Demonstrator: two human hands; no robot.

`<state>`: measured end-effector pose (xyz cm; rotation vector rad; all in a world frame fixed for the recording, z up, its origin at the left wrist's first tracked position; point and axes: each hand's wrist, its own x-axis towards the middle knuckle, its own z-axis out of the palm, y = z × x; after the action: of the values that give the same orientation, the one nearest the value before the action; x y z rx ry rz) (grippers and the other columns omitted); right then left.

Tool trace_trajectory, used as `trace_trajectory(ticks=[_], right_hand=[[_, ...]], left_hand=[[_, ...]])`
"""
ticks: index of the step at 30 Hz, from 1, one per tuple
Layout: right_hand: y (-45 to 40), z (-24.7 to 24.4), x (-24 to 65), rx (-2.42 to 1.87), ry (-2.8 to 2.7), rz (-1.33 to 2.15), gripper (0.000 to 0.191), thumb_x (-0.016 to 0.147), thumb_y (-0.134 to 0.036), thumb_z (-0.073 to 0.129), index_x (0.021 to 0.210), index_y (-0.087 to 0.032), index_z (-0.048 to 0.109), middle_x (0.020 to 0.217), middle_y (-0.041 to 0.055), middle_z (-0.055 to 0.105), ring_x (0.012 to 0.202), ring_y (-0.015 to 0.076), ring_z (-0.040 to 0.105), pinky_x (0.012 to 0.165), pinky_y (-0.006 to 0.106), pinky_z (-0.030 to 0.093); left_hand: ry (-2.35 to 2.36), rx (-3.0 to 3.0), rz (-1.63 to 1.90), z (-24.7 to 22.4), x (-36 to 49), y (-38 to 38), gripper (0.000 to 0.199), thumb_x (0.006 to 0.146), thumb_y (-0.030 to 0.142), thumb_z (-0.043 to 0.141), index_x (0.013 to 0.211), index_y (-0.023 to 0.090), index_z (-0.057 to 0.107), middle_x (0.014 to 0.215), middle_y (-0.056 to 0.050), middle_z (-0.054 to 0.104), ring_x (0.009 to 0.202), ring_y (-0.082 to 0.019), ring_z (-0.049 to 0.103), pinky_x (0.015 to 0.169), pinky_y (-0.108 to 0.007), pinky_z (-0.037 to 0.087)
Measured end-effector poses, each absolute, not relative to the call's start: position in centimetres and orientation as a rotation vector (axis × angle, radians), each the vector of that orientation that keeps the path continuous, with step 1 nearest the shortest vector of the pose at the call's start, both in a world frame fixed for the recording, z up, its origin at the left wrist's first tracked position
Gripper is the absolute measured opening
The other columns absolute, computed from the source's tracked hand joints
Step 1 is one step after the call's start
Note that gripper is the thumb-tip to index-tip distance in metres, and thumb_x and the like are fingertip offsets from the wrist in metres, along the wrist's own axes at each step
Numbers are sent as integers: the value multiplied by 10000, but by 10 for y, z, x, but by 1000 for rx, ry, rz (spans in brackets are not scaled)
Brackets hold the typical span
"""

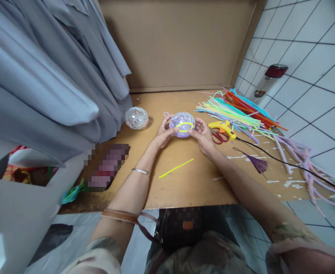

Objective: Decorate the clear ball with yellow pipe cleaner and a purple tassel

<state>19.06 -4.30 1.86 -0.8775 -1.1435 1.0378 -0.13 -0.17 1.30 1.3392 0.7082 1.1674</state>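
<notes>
Between both hands is a clear round ball with purple trim point(181, 118), raised a little over the table. A yellow pipe cleaner bent into an oval ring point(185, 123) lies against its near face. My left hand point(166, 132) grips the ball's left side, its thumb on the ring's left end. My right hand point(201, 134) holds the right side, with its thumb at the ring's lower right. A small purple loop point(166, 114) sticks out at the upper left. A straight yellow pipe cleaner point(176, 168) lies on the table below the hands.
Another clear ball point(137, 118) stands to the left. At right lie a yellow glue gun point(223, 128) with a black cord, red-handled scissors point(220, 137), a purple tassel point(256, 163) and many coloured pipe cleaners point(236, 112). Grey cloth point(99, 76) hangs at the left; a bottle point(266, 83) stands behind.
</notes>
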Motion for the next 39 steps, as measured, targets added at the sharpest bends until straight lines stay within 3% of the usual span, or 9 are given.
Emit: trace_trajectory(ticks=[3, 13, 24, 39], right_hand=[[-43, 19, 192, -877, -1150, 1020, 849, 490, -524, 968, 1184, -309, 528, 1361, 87, 589, 1352, 283, 541, 1212, 469, 437], [-43, 23, 197, -814, -1170, 1072, 747, 466, -273, 872, 1107, -303, 488, 1302, 60, 586, 1301, 270, 562, 1171, 449, 444], [-37, 16, 196, -833, -1244, 987, 651, 485, -224, 727, 1075, -309, 466, 1176, 30, 583, 1185, 236, 584, 1068, 395, 472], [-35, 14, 199, -860, -1230, 993, 658, 484, -204, 743, 1078, -308, 480, 1194, 33, 616, 1184, 238, 604, 1079, 410, 495]], left_hand=[[685, 1427, 1162, 10, -4, 0, 994, 557, 646, 919, 1389, 320, 482, 1355, -102, 643, 1159, -307, 695, 939, -454, 618], [623, 1495, 1213, 11, -3, 3, 1081, 384, 467, 1017, 1311, 275, 494, 1502, -120, 529, 1397, -315, 542, 1168, -444, 464], [625, 1574, 1173, -2, 5, 5, 1031, 405, 432, 993, 1255, 291, 426, 1412, -88, 531, 1226, -249, 601, 971, -336, 523], [608, 1629, 1199, -2, 4, 6, 964, 473, 354, 944, 1300, 271, 456, 1425, -113, 556, 1263, -278, 623, 1036, -392, 538]])
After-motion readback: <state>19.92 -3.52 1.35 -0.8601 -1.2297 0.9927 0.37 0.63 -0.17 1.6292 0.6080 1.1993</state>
